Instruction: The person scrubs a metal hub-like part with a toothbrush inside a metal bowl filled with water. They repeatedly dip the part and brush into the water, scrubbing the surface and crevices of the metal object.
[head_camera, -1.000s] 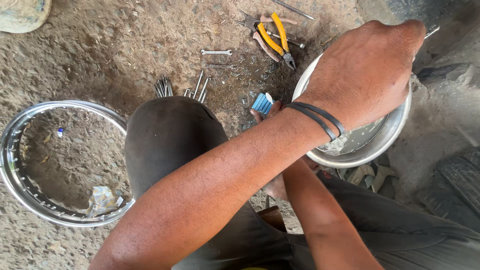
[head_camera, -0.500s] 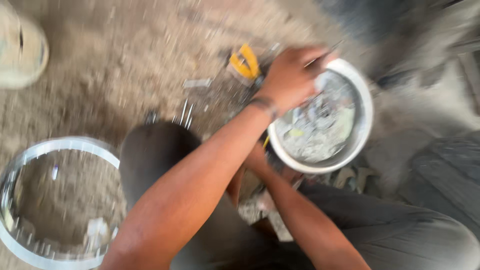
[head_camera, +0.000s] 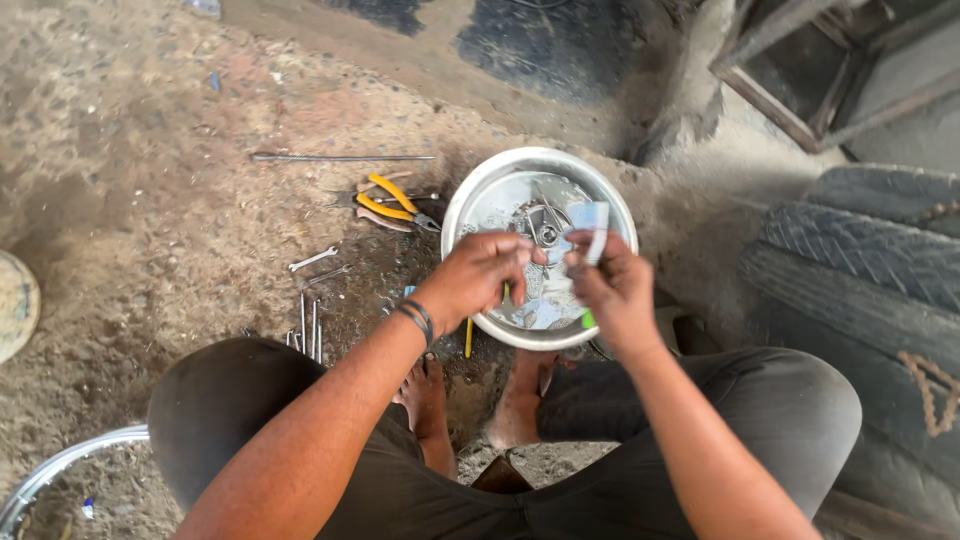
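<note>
Steel bowl (head_camera: 478, 205) now at upper centre of the frame, resting on the dirt floor (head_camera: 150, 200) just above the bare feet (head_camera: 470, 400). Both hands now together over its lower half, where a second ago only the left arm reached across to the bowl at the right edge. Left hand (head_camera: 480, 275), banded at the wrist, curled with fingertips pinched toward the middle; what sits between them cannot be told. Right hand (head_camera: 615, 290) closed on a small pale packet (head_camera: 590, 225), held upright above the bowl, fingers narrow around it. Hands nearly touching, as if working the packet between them. Inside the bowl, a metal hub part (head_camera: 545, 225) in grey, wet-looking residue. Left of the bowl, yellow pliers (head_camera: 395, 205); above them a long thin rod (head_camera: 340, 157); lower, a small spanner (head_camera: 313, 260) and a few spokes (head_camera: 308, 325). Shiny rim (head_camera: 60, 470) now only at lower left corner, view having swung right. Tyre (head_camera: 860, 260) at right edge.
</note>
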